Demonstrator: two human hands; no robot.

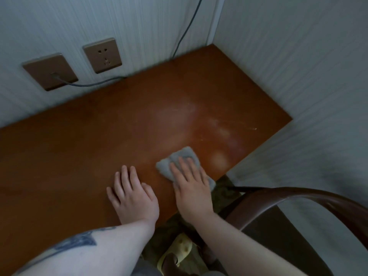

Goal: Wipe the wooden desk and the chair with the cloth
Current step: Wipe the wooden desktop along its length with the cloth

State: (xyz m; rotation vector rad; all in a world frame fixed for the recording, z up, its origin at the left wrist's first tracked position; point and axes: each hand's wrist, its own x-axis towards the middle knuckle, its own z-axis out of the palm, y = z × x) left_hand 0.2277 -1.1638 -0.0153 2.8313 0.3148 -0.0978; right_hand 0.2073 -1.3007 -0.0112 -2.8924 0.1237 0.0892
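Note:
A reddish-brown wooden desk [79, 140] fills the corner between two pale walls. A small grey cloth [179, 158] lies on it near the front edge. My right hand [191, 188] presses flat on the cloth with straight fingers, covering its near half. My left hand [131, 194] rests flat on the bare desk just left of the cloth, fingers spread. The dark wooden chair [298, 198] shows its curved back rail at the lower right, beside the desk's front edge. Pale dusty smears mark the desk beyond the cloth.
Two brown wall plates sit on the back wall: a socket [102, 55] and a plate [49, 71] with a grey cable [93, 83] plugged in. Another cable [187, 26] runs down the wall corner. Below the desk edge a yellow slipper [179, 250] lies on patterned floor.

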